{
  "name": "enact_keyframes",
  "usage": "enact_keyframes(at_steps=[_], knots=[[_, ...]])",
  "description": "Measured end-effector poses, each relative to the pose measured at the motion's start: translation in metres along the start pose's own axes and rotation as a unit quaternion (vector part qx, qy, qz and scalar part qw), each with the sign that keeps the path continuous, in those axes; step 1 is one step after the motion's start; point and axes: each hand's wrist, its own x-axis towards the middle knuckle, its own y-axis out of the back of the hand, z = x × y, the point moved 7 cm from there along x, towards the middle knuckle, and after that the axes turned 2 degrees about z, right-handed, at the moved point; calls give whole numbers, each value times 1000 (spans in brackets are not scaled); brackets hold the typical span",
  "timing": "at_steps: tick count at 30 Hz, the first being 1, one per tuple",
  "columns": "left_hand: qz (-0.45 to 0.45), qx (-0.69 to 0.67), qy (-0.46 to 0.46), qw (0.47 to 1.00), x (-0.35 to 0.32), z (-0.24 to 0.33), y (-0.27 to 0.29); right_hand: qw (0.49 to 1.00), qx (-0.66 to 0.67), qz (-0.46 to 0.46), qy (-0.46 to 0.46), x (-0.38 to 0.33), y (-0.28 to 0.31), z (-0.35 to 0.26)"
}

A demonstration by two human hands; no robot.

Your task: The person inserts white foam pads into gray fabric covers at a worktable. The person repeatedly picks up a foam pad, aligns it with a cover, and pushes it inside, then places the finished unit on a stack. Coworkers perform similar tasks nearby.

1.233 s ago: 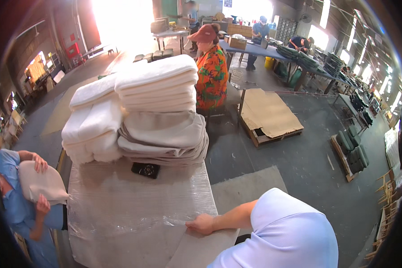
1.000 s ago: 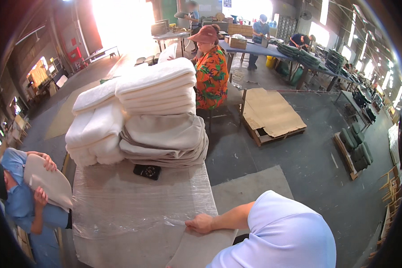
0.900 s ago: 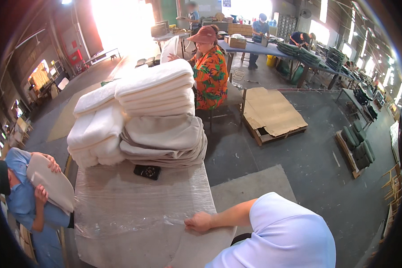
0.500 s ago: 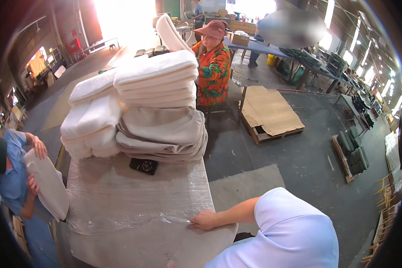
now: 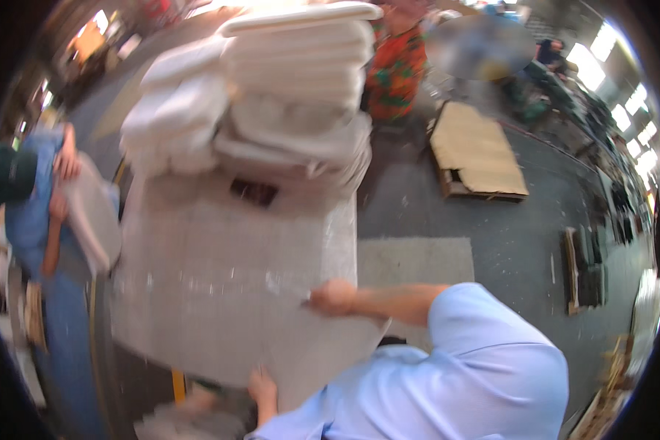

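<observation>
My right hand [image 5: 332,297] is closed over the pale covered tabletop [image 5: 198,315], near its right side. A small dark tip shows at its fingers, but blur hides what it holds. Clear plastic film [image 5: 271,282] glints beside that hand. My left hand [image 5: 262,385] is at the tabletop's near edge, its fingers smeared by motion. Farther back on the table stand folded white padding pieces [image 5: 297,55] on top of a pile of folded grey-beige fabric [image 5: 293,150]. In front of this pile lies a dark flat rectangular object [image 5: 253,192].
On the left, a person in blue [image 5: 33,169] holds a pale folded cushion-like piece [image 5: 92,213]. Behind the stacks is a person in orange patterned clothing [image 5: 396,73]. A cardboard-topped pallet [image 5: 480,150] and dark green cushions [image 5: 590,264] are on the floor to the right.
The view has tipped downward, so the stacks appear higher. My left hand has come into view at the near edge. My right hand has shifted slightly nearer along the tabletop.
</observation>
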Motion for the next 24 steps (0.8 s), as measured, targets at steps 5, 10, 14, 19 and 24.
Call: enact_keyframes(at_steps=[5,10,14,19,24], knots=[[74,-29,-77,994,-23,18,22,994,-55,63,70,-18,4,-5],[75,-46,-50,995,-33,18,15,996,-52,43,63,-25,2,-7],[68,-8,-20,997,-28,18,7,997,-58,26,34,-22,-4,2],[46,-19,-13,999,-24,25,12,994,-67,55,61,-22,4,-1],[65,-76,-28,995,-45,-1,34,994,28,84,-57,-35,22,18]])
